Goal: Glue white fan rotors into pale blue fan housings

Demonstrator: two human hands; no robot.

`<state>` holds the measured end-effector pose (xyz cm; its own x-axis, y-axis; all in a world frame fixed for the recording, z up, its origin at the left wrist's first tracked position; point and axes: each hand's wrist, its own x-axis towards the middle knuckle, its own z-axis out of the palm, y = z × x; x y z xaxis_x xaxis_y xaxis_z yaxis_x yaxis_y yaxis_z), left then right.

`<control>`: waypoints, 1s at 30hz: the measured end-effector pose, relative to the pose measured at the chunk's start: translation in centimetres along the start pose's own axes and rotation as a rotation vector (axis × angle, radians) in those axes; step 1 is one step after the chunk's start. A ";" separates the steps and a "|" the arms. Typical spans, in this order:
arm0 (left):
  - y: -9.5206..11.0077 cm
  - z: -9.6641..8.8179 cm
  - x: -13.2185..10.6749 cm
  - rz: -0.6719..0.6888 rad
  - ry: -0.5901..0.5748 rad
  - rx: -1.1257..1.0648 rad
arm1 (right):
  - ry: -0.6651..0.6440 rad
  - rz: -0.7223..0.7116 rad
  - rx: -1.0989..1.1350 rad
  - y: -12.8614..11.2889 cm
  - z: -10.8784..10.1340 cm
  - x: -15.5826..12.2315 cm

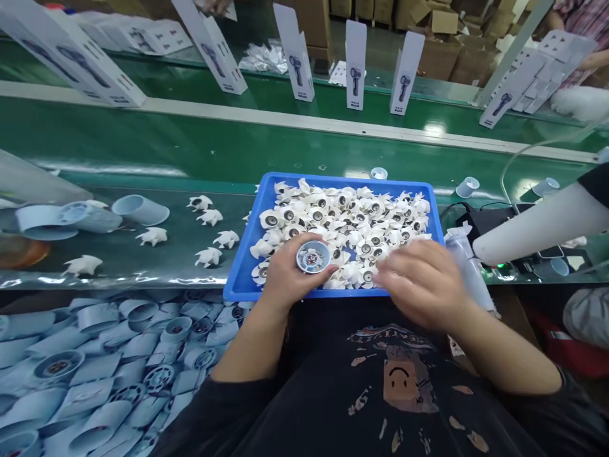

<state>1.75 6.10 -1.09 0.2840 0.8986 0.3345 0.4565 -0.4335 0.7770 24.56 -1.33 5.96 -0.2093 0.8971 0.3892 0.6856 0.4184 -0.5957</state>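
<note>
- Our left hand [288, 276] is closed around a round pale blue fan housing [313, 257]. Its open face points up and the motor hub shows in the middle.
- The housing sits over the near edge of the blue tray [236, 274], at its left-centre and just above the parts.
- Our right hand [421, 282] is palm down over the tray's near right corner, with the fingers curled onto the parts. It's motion-blurred, so we can't tell whether it grips anything.
- The tray is heaped with white fan impellers [347, 219], most lying hub up.
- The tray rests on the worktop [157, 263], right in front of us.
- Loose impellers [209, 256] lie scattered on the worktop left of the tray.
- More blue housings [90, 216] lie on their sides further left.
- A bin of the same housings [95, 362] is piled below the worktop edge on our left.
- A green conveyor belt [190, 146] runs behind the tray, and white product boxes [355, 63] stand upright along its far side.
- A white cone-shaped part [537, 228] lies right of the tray, with small cups [467, 186] near it.
- Another person's arm [597, 60] shows at the top right, well apart from our hands.
</note>
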 end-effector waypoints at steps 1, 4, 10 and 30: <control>0.1 0.1 0.1 0.012 0.000 0.007 | -0.166 -0.003 -0.140 0.4 1.1 1.5; 0.0 0.2 0.2 0.025 0.006 0.020 | -0.577 0.066 -0.542 1.6 4.4 6.0; -0.6 0.7 0.0 0.019 0.038 0.048 | -0.714 0.245 -0.765 2.2 8.7 9.7; 3.4 0.5 -2.5 0.420 -0.078 0.022 | -0.233 0.125 0.104 -0.8 1.2 0.6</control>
<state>3.00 2.34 0.49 0.5117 0.6360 0.5776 0.3050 -0.7630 0.5700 23.06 -0.90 5.81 -0.2907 0.9461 0.1432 0.6438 0.3041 -0.7022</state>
